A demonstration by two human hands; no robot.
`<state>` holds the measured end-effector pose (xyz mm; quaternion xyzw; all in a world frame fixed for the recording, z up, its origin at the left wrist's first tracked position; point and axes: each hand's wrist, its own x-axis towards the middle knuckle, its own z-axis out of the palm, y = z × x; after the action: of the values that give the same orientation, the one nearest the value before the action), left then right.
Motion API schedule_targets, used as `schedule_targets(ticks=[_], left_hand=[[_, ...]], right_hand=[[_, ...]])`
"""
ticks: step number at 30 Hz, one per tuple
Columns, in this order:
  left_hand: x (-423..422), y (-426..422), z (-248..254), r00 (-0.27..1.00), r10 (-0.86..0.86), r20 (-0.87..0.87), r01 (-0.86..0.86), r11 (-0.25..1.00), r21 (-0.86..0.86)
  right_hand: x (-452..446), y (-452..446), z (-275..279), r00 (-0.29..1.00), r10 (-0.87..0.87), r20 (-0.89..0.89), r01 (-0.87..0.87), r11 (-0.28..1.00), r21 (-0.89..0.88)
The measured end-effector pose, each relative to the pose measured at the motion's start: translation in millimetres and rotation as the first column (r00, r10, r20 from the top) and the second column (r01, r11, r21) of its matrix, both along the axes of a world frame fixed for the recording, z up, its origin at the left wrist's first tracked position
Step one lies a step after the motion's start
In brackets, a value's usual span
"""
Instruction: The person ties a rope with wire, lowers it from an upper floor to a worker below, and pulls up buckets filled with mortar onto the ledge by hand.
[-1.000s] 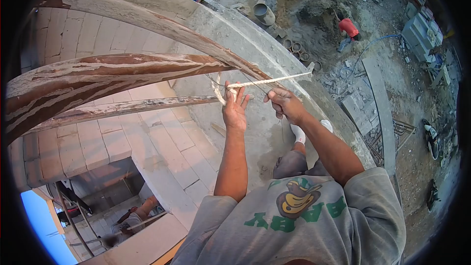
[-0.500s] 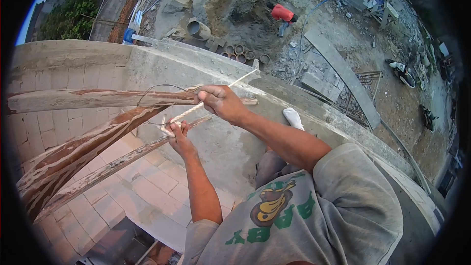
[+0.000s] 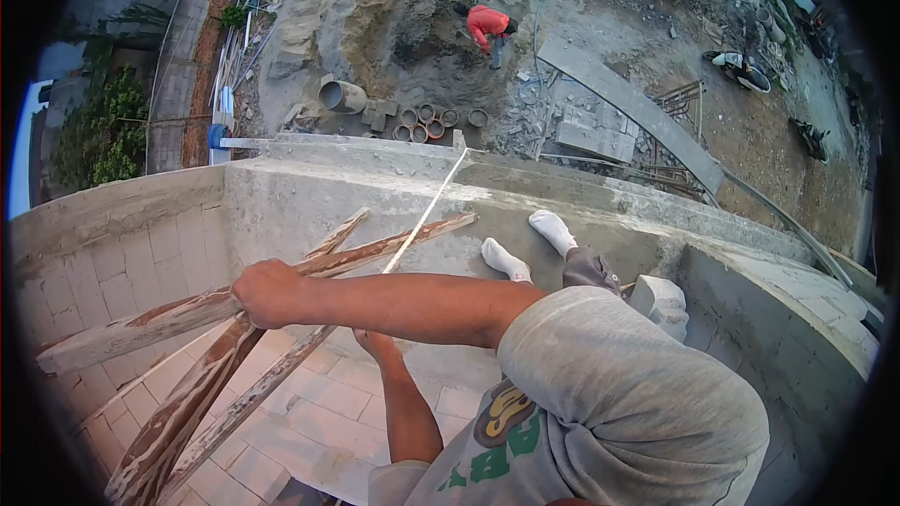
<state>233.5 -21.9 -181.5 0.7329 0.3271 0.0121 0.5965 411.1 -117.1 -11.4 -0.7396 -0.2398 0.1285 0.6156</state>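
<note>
My right hand [image 3: 267,292] is closed around a rough wooden pole [image 3: 141,328], right where it crosses a second, darker pole [image 3: 192,398]. A white rope [image 3: 429,209] stretches straight from the concrete ledge and passes behind my right forearm. My left hand [image 3: 377,345] is just below that forearm, at the end of the rope's line; its fingers look curled, but the forearm hides most of them and the part of the rope there. A third thin pole [image 3: 248,389] slants beneath the other two.
Below the concrete ledge [image 3: 366,157], a person in red [image 3: 487,23] bends over a sand pit. Several pipe rings [image 3: 427,113] and a large pipe [image 3: 342,96] lie beside it. My socked feet [image 3: 506,260] are near the ledge, beside a pale block [image 3: 659,303]. A block wall [image 3: 141,248] stands left.
My right hand has let go of the rope and moved left and down onto the wooden pole. My left hand has moved slightly right and down. The view has shifted, showing both feet.
</note>
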Motion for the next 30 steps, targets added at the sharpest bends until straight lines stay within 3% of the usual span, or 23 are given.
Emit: schedule_targets(ticks=[2,5,6,8,9,11,12,13,15,18,21,24,27,29,30], left_hand=[[2,-8,-24,0.996,-0.084,-0.018,0.084,0.996,-0.010],[26,-36,-17,0.997,-0.006,-0.075,-0.003,0.993,-0.114],[27,-29,-17,0.993,-0.114,-0.039,0.108,0.984,-0.144],[28,-2,-26,0.994,-0.102,-0.046,0.089,0.967,-0.240],[28,11,-29,0.994,-0.098,-0.042,0.081,0.953,-0.292],[25,36,-26,0.982,-0.189,0.001,0.185,0.961,-0.203],[24,38,-20,0.984,-0.178,0.012,0.177,0.974,-0.140],[23,40,-14,0.986,-0.166,0.022,0.167,0.983,-0.076],[29,31,13,0.995,0.086,0.042,-0.081,0.989,-0.125],[38,42,33,0.984,0.074,0.165,-0.071,0.997,-0.023],[54,32,48,0.977,0.166,0.133,-0.170,0.985,0.021],[48,45,33,0.957,0.217,0.195,-0.240,0.965,0.106],[55,36,37,0.948,0.253,0.194,-0.289,0.940,0.184],[58,52,30,0.946,0.169,0.275,-0.135,0.981,-0.140],[61,22,42,0.945,0.209,0.253,-0.230,0.972,0.055]], right_hand=[[-5,6,-56,0.993,-0.036,-0.117,0.055,0.984,0.168],[-40,8,-73,0.988,-0.103,-0.111,0.134,0.936,0.324],[-44,11,-80,0.982,-0.097,-0.161,0.152,0.913,0.379],[-46,12,-98,0.962,-0.093,-0.258,0.212,0.851,0.481],[-45,7,-104,0.970,-0.078,-0.229,0.185,0.850,0.493],[-43,-5,-108,0.985,-0.037,-0.170,0.122,0.845,0.520],[-41,-6,-110,0.976,0.033,-0.215,0.066,0.896,0.439],[-41,-7,-113,0.976,-0.008,-0.217,0.103,0.898,0.427],[-39,-9,-119,0.974,-0.086,-0.210,0.167,0.898,0.407],[-41,-14,-117,0.971,-0.040,-0.237,0.129,0.919,0.371],[-43,-24,-107,0.951,-0.014,-0.310,0.130,0.925,0.357],[-40,-28,-104,0.958,0.017,-0.287,0.079,0.944,0.320],[-38,-35,-96,0.979,-0.086,-0.184,0.145,0.931,0.334],[-34,-38,-96,0.987,-0.132,-0.093,0.152,0.952,0.266],[-35,-35,-94,0.987,-0.158,-0.017,0.157,0.954,0.257]])
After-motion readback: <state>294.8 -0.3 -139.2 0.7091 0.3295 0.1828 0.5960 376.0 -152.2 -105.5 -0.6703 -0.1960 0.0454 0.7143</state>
